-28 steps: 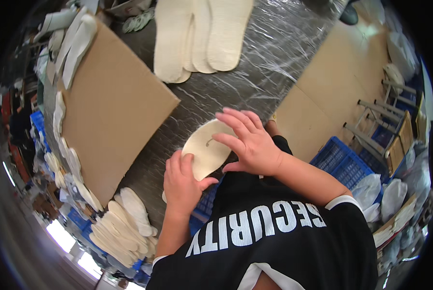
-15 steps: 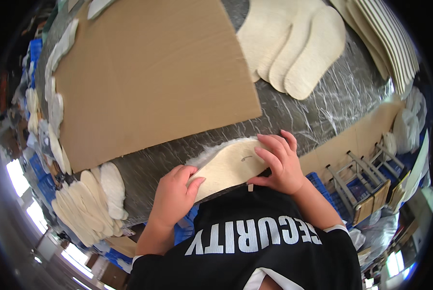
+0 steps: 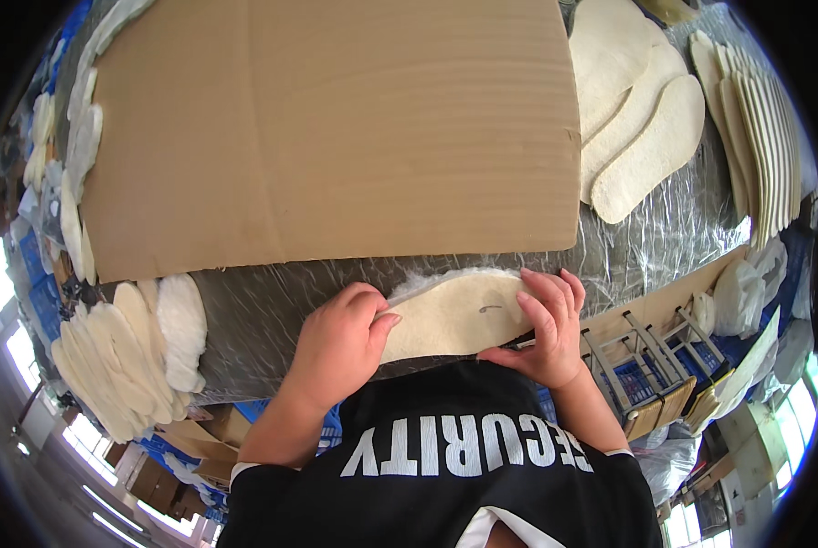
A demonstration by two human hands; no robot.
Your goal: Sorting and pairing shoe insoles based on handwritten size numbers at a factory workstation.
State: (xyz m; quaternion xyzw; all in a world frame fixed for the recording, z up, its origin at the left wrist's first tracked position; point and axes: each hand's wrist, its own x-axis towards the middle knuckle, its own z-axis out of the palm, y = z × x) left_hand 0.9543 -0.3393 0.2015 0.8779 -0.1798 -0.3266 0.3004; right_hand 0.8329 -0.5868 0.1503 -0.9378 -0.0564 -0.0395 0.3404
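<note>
A cream felt insole (image 3: 445, 320) with fluffy white pile along its far edge lies across the near side of the table, its flat face up. A small dark curved mark shows toward its right end. My left hand (image 3: 340, 342) pinches the left end between thumb and fingers. At the right end, my right hand (image 3: 550, 324) is curled around the insole, its fingertips on the far edge and its thumb at the near edge. The undersides of both ends are hidden.
A large cardboard sheet (image 3: 336, 137) covers the table's middle. Fanned insoles (image 3: 651, 151) lie beyond its right edge, with a long stacked row (image 3: 760, 137) farther right. More insoles (image 3: 121, 365) are piled at the left. Metal-framed stools (image 3: 651, 356) stand below the table at right.
The whole view has swung, so the cardboard and the insole piles sit differently in it. The insole now lies more level between my hands; both hands keep their grip.
</note>
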